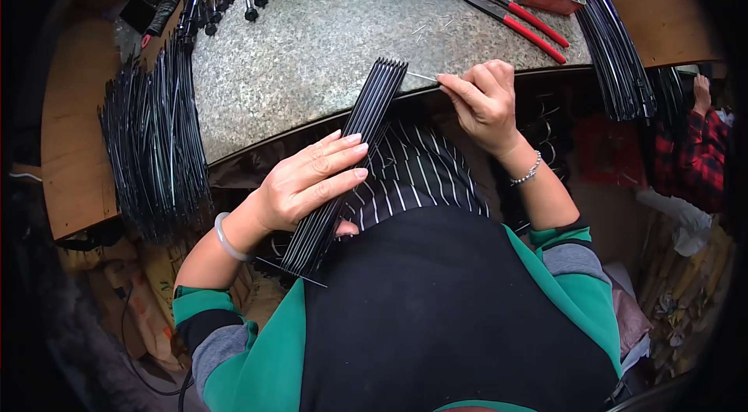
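Observation:
My left hand is closed around a flat bundle of slim black rods, held slantwise over my lap. Its fingers lie across the top of the rods, and the thumb shows at the underside. The rods' pointed far ends line up just beyond the worktable's near edge. By those tips, my right hand pinches a thin silvery wire between thumb and forefinger. The wire reaches from my fingertips to the side of the bundle's far end; whether it passes through the rods cannot be seen. A thin dark rod sticks out crosswise at the near end.
On the speckled worktable lie red-handled pincers, loose wire pieces and a red tin. Black rods hang in heaps at left and right. Metal shafts with black ends fill the far left. Another person's checked sleeve shows at right.

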A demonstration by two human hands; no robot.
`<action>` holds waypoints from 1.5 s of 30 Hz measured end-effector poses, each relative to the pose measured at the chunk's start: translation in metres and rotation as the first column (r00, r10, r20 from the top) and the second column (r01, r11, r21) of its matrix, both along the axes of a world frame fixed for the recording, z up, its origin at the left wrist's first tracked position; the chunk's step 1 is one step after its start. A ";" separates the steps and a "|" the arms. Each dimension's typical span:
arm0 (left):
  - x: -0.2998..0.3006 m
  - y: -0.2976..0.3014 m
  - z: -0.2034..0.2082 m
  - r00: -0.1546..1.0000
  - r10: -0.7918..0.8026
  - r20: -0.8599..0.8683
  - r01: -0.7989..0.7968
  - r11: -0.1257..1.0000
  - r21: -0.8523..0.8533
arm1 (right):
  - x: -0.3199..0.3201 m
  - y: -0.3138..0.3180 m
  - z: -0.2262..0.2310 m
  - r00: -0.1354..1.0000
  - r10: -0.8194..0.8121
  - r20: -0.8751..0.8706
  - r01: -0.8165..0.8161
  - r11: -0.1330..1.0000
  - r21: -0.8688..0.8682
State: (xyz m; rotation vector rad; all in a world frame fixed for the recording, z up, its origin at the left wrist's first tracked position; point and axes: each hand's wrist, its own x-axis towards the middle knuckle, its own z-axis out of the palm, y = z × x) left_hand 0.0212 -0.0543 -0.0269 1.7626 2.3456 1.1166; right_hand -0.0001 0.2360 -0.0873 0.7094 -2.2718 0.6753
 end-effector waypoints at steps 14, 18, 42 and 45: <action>0.003 0.002 0.004 1.000 0.023 -0.013 -0.024 0.999 -0.028 | -0.105 0.123 0.050 0.855 -0.491 -0.168 0.509 0.857 0.084; 0.005 0.000 0.003 0.999 0.033 0.026 -0.032 0.999 -0.028 | -0.106 0.124 0.058 0.891 -0.444 -0.092 0.452 0.888 0.085; -0.001 -0.003 -0.001 1.000 -0.009 -0.006 0.009 0.999 -0.032 | 0.003 -0.004 -0.013 0.997 -0.075 -0.027 0.075 0.997 0.006; -0.001 -0.003 -0.001 1.000 0.012 0.007 -0.012 1.000 -0.006 | 0.004 -0.005 -0.011 0.997 -0.076 -0.015 0.077 0.997 0.023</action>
